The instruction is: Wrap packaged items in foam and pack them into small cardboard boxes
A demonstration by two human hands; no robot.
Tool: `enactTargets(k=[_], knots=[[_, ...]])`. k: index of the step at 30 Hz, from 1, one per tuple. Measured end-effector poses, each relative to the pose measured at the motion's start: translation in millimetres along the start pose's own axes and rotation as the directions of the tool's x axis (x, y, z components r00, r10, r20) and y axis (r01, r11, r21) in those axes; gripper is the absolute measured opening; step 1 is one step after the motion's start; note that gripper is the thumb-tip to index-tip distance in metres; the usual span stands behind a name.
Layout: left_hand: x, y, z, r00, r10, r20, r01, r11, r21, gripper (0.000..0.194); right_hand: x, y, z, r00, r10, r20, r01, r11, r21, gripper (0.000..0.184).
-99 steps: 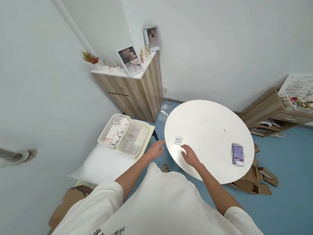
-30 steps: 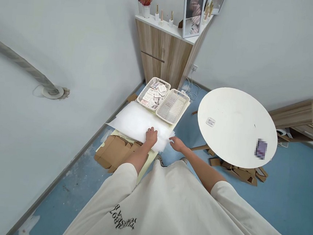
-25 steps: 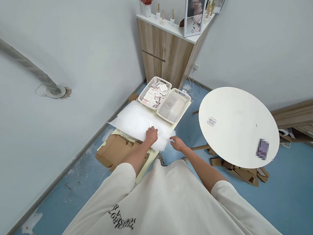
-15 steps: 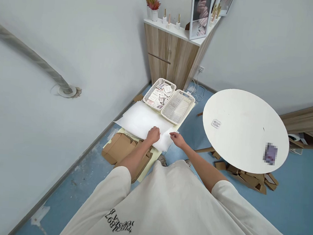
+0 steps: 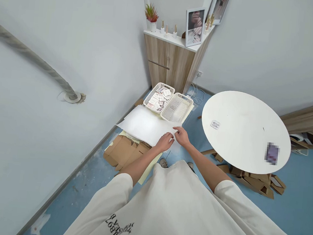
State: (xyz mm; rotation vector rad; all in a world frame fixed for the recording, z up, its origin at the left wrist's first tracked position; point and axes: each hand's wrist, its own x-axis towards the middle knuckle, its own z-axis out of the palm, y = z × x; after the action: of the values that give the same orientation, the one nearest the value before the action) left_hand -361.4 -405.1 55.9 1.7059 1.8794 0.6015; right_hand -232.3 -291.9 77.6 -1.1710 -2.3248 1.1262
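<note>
Thin white sheets (image 5: pixel 142 123) lie in a stack in front of two baskets, their near right part looking slightly see-through. My right hand (image 5: pixel 181 136) is at the right edge of the top sheet, thumb and fingers closed on it and pointing left. Close beside it, my left hand (image 5: pixel 164 142) has its fingers bent over the same edge, apparently gripping it too. The fingertips of both hands almost meet. Flattened brown cardboard boxes (image 5: pixel 126 152) stick out from under the sheets on the near side, partly behind my left forearm.
A white basket (image 5: pixel 146 102) holds many small printed packets; another basket (image 5: pixel 190 107) beside it holds clear flat pieces. To the right stands a round white table (image 5: pixel 243 121) with a small clear case (image 5: pixel 215 125). Cardboard pieces (image 5: pixel 252 181) lie beneath it. A wooden cabinet (image 5: pixel 172 62) stands behind.
My left hand has slid right across the sheet to beside my right hand. The right hand has moved slightly right and up with the sheet's edge. The view has tilted a little.
</note>
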Motion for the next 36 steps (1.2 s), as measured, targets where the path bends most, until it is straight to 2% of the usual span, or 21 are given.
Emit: enactTargets(k=[3, 6, 9, 13, 17, 20, 26, 30, 33, 36], knots=[[11.4, 20.8, 1.2, 0.998, 0.053, -0.029, -0.054, 0.998, -0.02, 0.023, -6.7, 3.5, -30.3, 0.992, -0.045, -0.116, 0.048, 0.999, 0.023, 0.046], [29.4, 45.7, 4.9, 0.994, 0.097, -0.045, -0.098, 0.995, -0.014, 0.028, -11.0, 17.1, -66.4, 0.97, -0.029, -0.243, 0.044, 0.997, 0.058, 0.045], [53.7, 71.8, 16.3, 0.985, 0.163, -0.058, -0.163, 0.987, 0.007, 0.036, -14.9, 42.1, -106.2, 0.921, 0.02, -0.388, 0.024, 0.994, 0.108, 0.045], [94.7, 106.3, 46.4, 0.976, 0.208, -0.058, -0.205, 0.977, 0.05, 0.046, -22.8, 92.1, -159.8, 0.852, 0.146, -0.502, -0.052, 0.979, 0.196, 0.048], [143.0, 144.1, 86.6, 0.984, 0.178, 0.025, -0.18, 0.979, 0.096, 0.055, -32.9, 156.3, -208.6, 0.804, 0.291, -0.519, -0.158, 0.945, 0.286, 0.051], [180.5, 174.6, 118.3, 0.986, 0.133, 0.1, -0.145, 0.981, 0.13, 0.061, -40.9, 208.1, -240.9, 0.789, 0.36, -0.498, -0.215, 0.921, 0.326, 0.052], [241.3, 231.7, 177.4, 0.973, -0.002, 0.232, -0.047, 0.978, 0.205, 0.064, -54.9, 309.5, -293.5, 0.741, 0.522, -0.422, -0.352, 0.837, 0.418, 0.058], [262.5, 260.0, 208.3, 0.949, -0.081, 0.303, 0.004, 0.969, 0.246, 0.062, -62.1, 364.7, -317.2, 0.647, 0.655, -0.391, -0.443, 0.74, 0.507, 0.065], [271.2, 272.6, 225.4, 0.927, -0.102, 0.36, 0.003, 0.964, 0.264, 0.06, -67.3, 393.0, -326.3, 0.576, 0.727, -0.372, -0.519, 0.678, 0.521, 0.067], [278.2, 277.9, 238.4, 0.896, -0.112, 0.429, -0.017, 0.959, 0.285, 0.058, -73.4, 410.3, -328.1, 0.567, 0.752, -0.336, -0.581, 0.655, 0.484, 0.067]])
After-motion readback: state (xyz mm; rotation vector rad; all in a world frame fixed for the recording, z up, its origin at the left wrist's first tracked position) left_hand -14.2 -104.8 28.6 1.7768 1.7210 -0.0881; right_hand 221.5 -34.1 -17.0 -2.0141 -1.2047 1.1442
